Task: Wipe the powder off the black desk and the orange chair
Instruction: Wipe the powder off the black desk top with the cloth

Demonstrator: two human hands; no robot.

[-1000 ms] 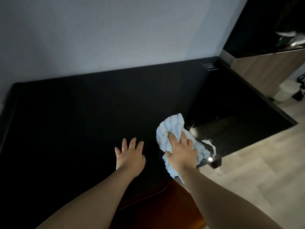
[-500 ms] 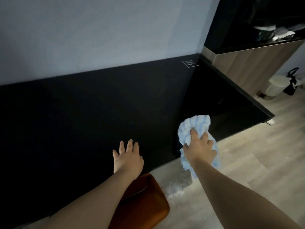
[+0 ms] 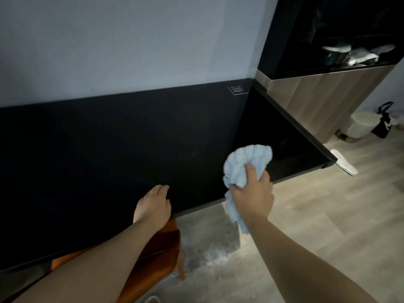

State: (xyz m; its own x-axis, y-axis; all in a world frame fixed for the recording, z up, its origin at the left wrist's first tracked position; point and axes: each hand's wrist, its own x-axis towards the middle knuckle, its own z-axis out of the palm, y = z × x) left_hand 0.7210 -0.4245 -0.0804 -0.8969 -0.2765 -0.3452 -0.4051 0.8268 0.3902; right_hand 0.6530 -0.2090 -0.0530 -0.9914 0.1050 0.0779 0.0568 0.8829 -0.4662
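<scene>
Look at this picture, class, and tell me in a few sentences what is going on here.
A person is wiping down a black desk. The right hand grips a bunched light-blue cloth at the desk's front edge, towards its right end. The left hand rests flat on the desktop nearby. An orange chair sits partly under the desk, and what looks like white powder dusts the floor beside it.

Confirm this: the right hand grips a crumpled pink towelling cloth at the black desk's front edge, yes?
No. The head view shows the crumpled towelling cloth is light blue, not pink; the right hand does grip it at the black desk's front edge.
</scene>
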